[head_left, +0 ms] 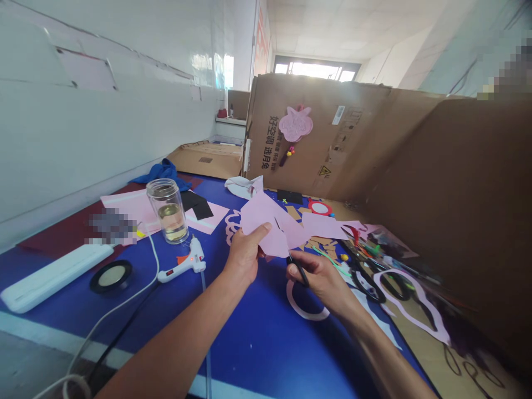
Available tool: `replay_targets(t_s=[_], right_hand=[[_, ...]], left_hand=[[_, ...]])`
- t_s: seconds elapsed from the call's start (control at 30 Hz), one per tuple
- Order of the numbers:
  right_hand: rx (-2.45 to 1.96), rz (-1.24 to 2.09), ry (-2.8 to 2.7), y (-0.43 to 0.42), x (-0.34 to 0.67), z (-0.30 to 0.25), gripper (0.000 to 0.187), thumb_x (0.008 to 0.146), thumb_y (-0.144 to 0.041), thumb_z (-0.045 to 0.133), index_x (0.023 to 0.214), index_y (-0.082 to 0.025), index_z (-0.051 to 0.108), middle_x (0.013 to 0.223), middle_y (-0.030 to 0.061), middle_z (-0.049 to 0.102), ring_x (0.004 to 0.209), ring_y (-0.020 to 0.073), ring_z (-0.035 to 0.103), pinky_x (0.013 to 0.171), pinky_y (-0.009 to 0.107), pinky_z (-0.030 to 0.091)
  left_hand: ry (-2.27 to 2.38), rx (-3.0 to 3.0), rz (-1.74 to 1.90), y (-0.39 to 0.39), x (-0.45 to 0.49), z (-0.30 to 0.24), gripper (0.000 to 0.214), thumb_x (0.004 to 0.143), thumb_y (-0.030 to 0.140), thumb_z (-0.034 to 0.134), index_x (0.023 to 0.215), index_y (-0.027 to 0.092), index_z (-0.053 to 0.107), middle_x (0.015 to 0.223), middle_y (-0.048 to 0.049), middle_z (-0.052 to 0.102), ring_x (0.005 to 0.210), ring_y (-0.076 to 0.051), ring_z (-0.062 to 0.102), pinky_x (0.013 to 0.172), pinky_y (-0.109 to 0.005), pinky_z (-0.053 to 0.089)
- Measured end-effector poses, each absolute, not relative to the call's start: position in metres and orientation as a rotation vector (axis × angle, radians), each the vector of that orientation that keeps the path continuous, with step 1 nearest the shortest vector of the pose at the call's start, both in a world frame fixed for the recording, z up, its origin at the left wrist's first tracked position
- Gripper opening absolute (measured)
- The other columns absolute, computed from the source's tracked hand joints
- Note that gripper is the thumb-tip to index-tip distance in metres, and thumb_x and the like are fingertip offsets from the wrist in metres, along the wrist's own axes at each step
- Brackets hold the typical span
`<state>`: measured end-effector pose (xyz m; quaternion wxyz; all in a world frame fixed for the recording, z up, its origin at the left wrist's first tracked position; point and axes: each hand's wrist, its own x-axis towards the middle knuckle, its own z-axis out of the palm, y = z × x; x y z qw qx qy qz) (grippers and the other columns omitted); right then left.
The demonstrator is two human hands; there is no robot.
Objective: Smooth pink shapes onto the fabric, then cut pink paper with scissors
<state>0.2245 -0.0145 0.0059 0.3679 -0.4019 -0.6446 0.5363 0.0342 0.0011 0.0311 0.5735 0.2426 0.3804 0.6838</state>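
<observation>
My left hand point(244, 252) pinches a sheet of pink paper point(266, 221) and holds it up above the blue table point(257, 343). My right hand point(320, 277) grips black-handled scissors point(296, 267), whose blades reach up into the pink sheet's lower edge. A curved pink paper strip point(300, 309) lies on the table just under my right hand.
A white glue gun point(185, 265) with a lit red lamp lies left of my hands, beside a glass jar point(168, 210) of liquid. A white power strip point(50, 277), a round black lid point(111, 276), cardboard walls point(436, 183) and a second pair of scissors point(369, 277) amid paper scraps surround the area.
</observation>
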Motion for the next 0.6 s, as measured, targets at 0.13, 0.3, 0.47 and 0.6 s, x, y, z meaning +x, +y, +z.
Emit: replay_targets(t_s=[0.13, 0.3, 0.47, 0.6], right_hand=[[-1.035, 1.371, -1.653, -0.0136, 0.2236, 0.0038, 0.053, 0.082, -0.068, 0.088, 0.109, -0.022, 0.088, 0.082, 0.0008, 0.065, 0.075, 0.0181, 0.053, 0.071, 0.031, 0.047], [-1.031, 1.379, -1.645, -0.0142, 0.2217, 0.0058, 0.054, 0.08, -0.069, 0.09, 0.106, -0.021, 0.086, 0.081, 0.0006, 0.064, 0.075, 0.0179, 0.052, 0.07, 0.031, 0.045], [-1.016, 1.431, -1.603, -0.0152, 0.221, 0.0089, 0.055, 0.077, -0.069, 0.095, 0.101, -0.02, 0.085, 0.08, 0.0002, 0.064, 0.074, 0.0165, 0.052, 0.069, 0.03, 0.044], [-0.991, 1.46, -1.59, -0.0154, 0.2234, 0.0065, 0.054, 0.079, -0.067, 0.095, 0.104, -0.02, 0.086, 0.082, 0.0007, 0.067, 0.075, 0.0163, 0.054, 0.07, 0.029, 0.044]], left_hand=[[0.886, 0.566, 1.611, 0.0018, 0.0342, 0.0307, 0.048, 0.06, 0.033, 0.102, 0.098, 0.019, 0.076, 0.074, -0.0023, 0.076, 0.052, -0.016, 0.064, 0.042, -0.025, 0.038], [0.874, 0.571, 1.604, 0.0024, 0.0347, 0.031, 0.045, 0.06, 0.034, 0.102, 0.093, 0.019, 0.074, 0.07, -0.0012, 0.073, 0.047, -0.015, 0.059, 0.04, -0.026, 0.037], [0.869, 0.587, 1.61, 0.0021, 0.0351, 0.0302, 0.046, 0.06, 0.035, 0.101, 0.094, 0.019, 0.074, 0.071, -0.0013, 0.074, 0.049, -0.016, 0.061, 0.04, -0.026, 0.039], [0.891, 0.592, 1.609, 0.0026, 0.0341, 0.0285, 0.047, 0.06, 0.035, 0.101, 0.096, 0.018, 0.075, 0.075, -0.0029, 0.075, 0.052, -0.017, 0.063, 0.039, -0.027, 0.038]])
